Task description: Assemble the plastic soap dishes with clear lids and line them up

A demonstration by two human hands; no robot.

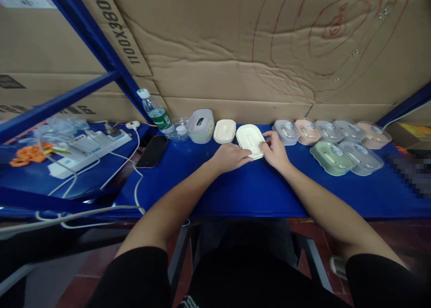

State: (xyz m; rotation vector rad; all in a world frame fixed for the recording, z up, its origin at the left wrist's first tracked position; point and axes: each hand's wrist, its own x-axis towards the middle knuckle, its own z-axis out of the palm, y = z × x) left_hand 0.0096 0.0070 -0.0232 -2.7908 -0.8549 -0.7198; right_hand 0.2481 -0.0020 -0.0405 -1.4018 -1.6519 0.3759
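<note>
My left hand (232, 157) and my right hand (274, 150) hold a cream soap dish (251, 137) between them, just above the blue tabletop. The left fingers reach along its lower left edge. On the right edge, my right thumb and fingers grip it, hiding that side. Just left of it sits another cream soap dish (224, 131), or a small stack of them. Beside that stands a stack of clear lids (200, 126) with an oval slot in the top one.
To the right stand several lidded soap boxes, among them a green box (332, 157) and a pink box (307, 132). A water bottle (155, 112), a phone (152, 151), a power strip (89, 153) and loose cables lie left. Cardboard (218, 52) walls the back.
</note>
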